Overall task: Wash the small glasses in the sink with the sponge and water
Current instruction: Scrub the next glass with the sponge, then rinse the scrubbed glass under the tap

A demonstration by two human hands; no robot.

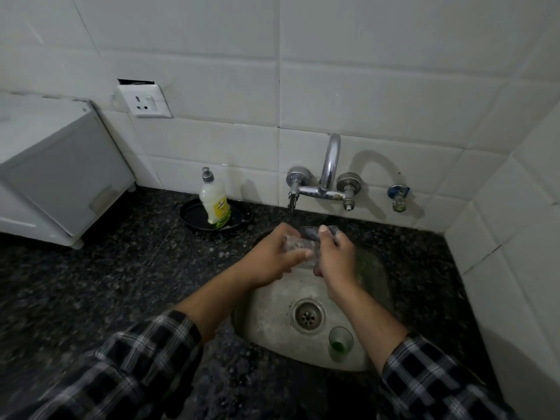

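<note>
Both arms reach over the sink (260, 310), under the tap (328, 165). The left hand (269, 256) curls around a small glass (298, 244). The right hand (335, 257) grips it too, with something dark, too blurry to name. Another glass (341, 341) stands by the drain (307, 316).

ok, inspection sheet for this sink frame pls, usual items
Surface: dark speckled granite counter, steel sink set in it.
Job's things: one glass held between both hands; green-bottomed glass upright in basin; sponge not clearly told apart.
Clutter: dish soap bottle on black tray.
Grippers: left hand and right hand on the glass.
Cables: nothing seen.
Surroundings: wall tap, socket, white appliance, tiles.
</note>
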